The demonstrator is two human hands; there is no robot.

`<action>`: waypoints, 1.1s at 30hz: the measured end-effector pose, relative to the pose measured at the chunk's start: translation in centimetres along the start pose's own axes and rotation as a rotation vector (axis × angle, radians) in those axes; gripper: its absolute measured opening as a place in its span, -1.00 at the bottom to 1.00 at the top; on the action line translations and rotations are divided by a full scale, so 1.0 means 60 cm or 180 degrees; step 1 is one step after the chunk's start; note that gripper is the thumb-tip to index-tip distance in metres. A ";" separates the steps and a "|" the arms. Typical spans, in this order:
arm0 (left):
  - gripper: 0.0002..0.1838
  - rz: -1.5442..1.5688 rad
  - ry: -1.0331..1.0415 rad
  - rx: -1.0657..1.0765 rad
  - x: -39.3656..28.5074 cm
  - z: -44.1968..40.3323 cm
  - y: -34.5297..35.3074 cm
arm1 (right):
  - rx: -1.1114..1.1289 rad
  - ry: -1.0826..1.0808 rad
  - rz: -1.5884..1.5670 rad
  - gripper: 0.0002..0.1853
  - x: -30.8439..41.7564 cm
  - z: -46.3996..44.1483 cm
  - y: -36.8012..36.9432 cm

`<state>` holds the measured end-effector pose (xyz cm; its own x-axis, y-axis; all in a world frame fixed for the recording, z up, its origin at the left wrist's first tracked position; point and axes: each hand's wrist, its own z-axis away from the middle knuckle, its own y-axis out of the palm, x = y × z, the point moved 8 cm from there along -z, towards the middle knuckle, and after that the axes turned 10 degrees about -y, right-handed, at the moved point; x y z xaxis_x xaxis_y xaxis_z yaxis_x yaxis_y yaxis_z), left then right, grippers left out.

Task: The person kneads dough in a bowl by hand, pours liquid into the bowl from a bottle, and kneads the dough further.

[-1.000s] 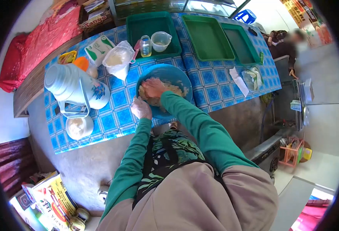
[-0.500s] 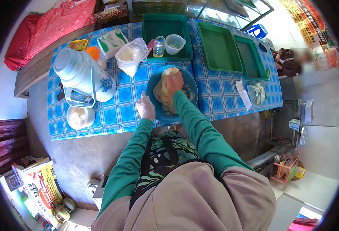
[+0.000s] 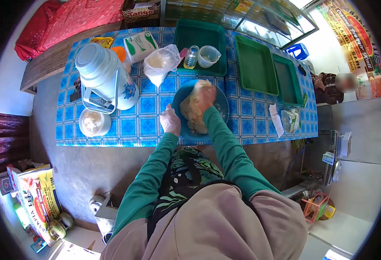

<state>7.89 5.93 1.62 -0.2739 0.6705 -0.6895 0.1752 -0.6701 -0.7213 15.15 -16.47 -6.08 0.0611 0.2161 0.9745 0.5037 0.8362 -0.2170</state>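
Note:
A blue basin (image 3: 222,116) sits near the table's front edge with a large lump of pale dough (image 3: 191,113) in it. My right hand (image 3: 205,97) is closed on the upper part of the dough, slightly blurred. At the basin's left side, my left hand (image 3: 170,121), in a clear glove, grips the rim. Behind the basin are a bag of white powder (image 3: 159,65), a small bottle of yellow liquid (image 3: 191,57) and a clear plastic measuring cup (image 3: 209,56).
A large pale-blue thermos jug (image 3: 108,78) and a white tub (image 3: 94,123) stand on the left. Green trays (image 3: 256,65) lie at the back and right, with a plastic bag (image 3: 290,120) in front. Another person (image 3: 329,86) is beyond the table's right end.
The camera view has shifted, so the table appears further right. My right hand has moved slightly toward the far right part of the dough; my left hand stays on the rim.

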 end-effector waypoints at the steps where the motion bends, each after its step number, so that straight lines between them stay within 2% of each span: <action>1: -0.70 -0.0203 -0.0054 0.0189 0.006 -0.005 0.015 | 0.0081 -0.0359 0.1081 -0.75 0.101 0.020 0.030; 2: -0.70 -0.0212 -0.0054 0.0196 0.007 -0.004 0.018 | 0.0154 -0.0709 0.2158 -0.71 0.184 0.039 0.048; 3: -0.76 -0.0158 0.0004 -0.0048 0.006 0.000 0.009 | 0.0144 -0.0691 0.2155 -0.71 0.213 0.054 0.040; 5: -0.80 -0.0103 0.0061 -0.0262 0.001 0.006 0.005 | 0.1916 -0.2217 0.2628 -0.57 0.262 0.126 0.103; 6: -0.79 0.0506 -0.0246 -0.0236 0.011 0.007 0.003 | 0.1920 -0.2197 0.2644 -0.57 0.251 0.137 0.085; 8: -0.77 0.1126 -0.0563 -0.0220 0.024 0.004 0.008 | 0.2400 -0.3617 0.2748 -0.56 0.256 0.186 0.064; 9: -0.76 0.0748 -0.0431 -0.0339 0.025 0.003 0.009 | 0.2400 -0.3618 0.2754 -0.56 0.263 0.186 0.041; 11: -0.74 0.0372 -0.0323 -0.0462 0.023 0.005 0.007 | 0.3633 -0.3653 0.2954 -0.49 0.264 0.213 0.017; 12: -0.71 0.0310 -0.0397 -0.0423 0.022 0.007 0.002 | 0.3653 -0.3670 0.2942 -0.49 0.282 0.212 0.003; 14: -0.68 0.0254 -0.0488 -0.0433 0.019 0.010 -0.004 | 0.4958 -0.2979 0.3747 -0.40 0.251 0.224 -0.012; 15: -0.69 0.0229 -0.0584 -0.0197 0.018 0.010 0.003 | 0.4953 -0.3033 0.3746 -0.40 0.226 0.227 -0.004; 16: -0.69 0.0218 -0.0656 0.0021 0.015 0.006 0.007 | 0.4551 -0.3508 0.3750 -0.39 0.191 0.222 0.014; 17: -0.67 0.0177 -0.0557 -0.0054 0.023 0.005 0.017 | 0.4107 -0.3987 0.3737 -0.37 0.176 0.218 0.033; 18: -0.67 0.0151 -0.0533 -0.0087 0.020 0.003 0.017 | 0.4022 -0.4129 0.3760 -0.37 0.179 0.218 0.060; 20: -0.67 0.0020 -0.0475 -0.0103 0.016 0.006 0.016 | 0.4157 -0.3294 0.5106 -0.45 0.145 0.204 0.096; 22: -0.67 -0.0031 -0.0467 -0.0007 0.016 0.002 0.018 | 0.4723 -0.3006 0.5102 -0.54 0.127 0.195 0.109; 23: -0.69 -0.0052 -0.0300 -0.0176 0.008 0.005 0.008 | 0.5241 -0.2579 0.4809 -0.55 0.140 0.185 0.109; 24: -0.70 0.0041 -0.0499 0.0167 0.014 0.001 0.013 | 0.5711 -0.2138 0.4499 -0.55 0.156 0.172 0.103; 25: -0.73 0.0150 -0.0463 0.0028 0.014 0.001 0.010 | 0.5545 -0.2264 0.4601 -0.55 0.166 0.141 0.108; 26: -0.76 0.0112 -0.0457 -0.0004 0.015 0.007 0.005 | 0.6151 -0.2462 0.3655 -0.53 0.155 0.146 0.117; 28: -0.78 0.0116 -0.0408 -0.0097 0.001 -0.006 -0.006 | 0.6631 -0.2430 0.2182 -0.48 0.251 0.133 0.087; 30: -0.79 0.0111 -0.0527 -0.0040 0.010 0.003 -0.003 | 0.6200 -0.2726 0.1092 -0.43 0.428 0.116 0.021; 32: -0.80 0.0076 -0.0485 -0.0081 0.011 0.002 0.002 | 0.5502 -0.2489 0.1017 -0.40 0.652 0.128 -0.032; 33: -0.79 0.0106 -0.0422 -0.0132 0.006 0.004 -0.005 | 0.5152 -0.2378 0.1390 -0.34 0.720 0.121 -0.062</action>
<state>7.50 6.29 1.62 -0.3894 0.5984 -0.7002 0.2244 -0.6757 -0.7022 9.64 -6.57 36.42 -0.6350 0.3003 0.7118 -0.6964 0.1763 -0.6957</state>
